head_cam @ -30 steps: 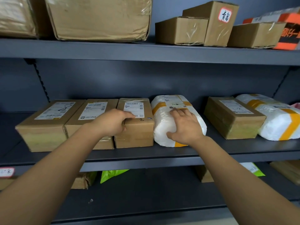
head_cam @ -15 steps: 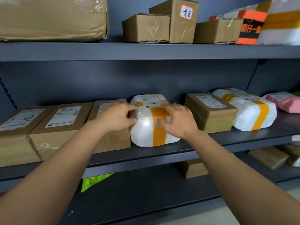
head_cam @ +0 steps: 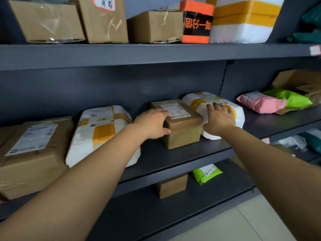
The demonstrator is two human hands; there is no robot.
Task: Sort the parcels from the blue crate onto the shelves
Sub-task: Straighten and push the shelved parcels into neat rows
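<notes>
Squaring up parcels on the middle shelf (head_cam: pixel 182 159) appears to be the step in hand. The left hand (head_cam: pixel 152 124) grips the left front corner of the brown box (head_cam: pixel 182 131), fingers curled over its top edge and thumb on its front face. The right hand (head_cam: pixel 219 119) lies flat, fingers straight, on the white parcel (head_cam: pixel 240 117), which touches the box's right side.

The next move probably calls for sliding the box left toward the larger white parcel (head_cam: pixel 104 129), closing the bare gap between them, while the right hand steadies or follows with its parcel.

The box is a small taped carton with a printed label marked "1-8" by hand. The white parcel is soft and rounded, banded with yellow tape. The blue crate is not in view.
</notes>
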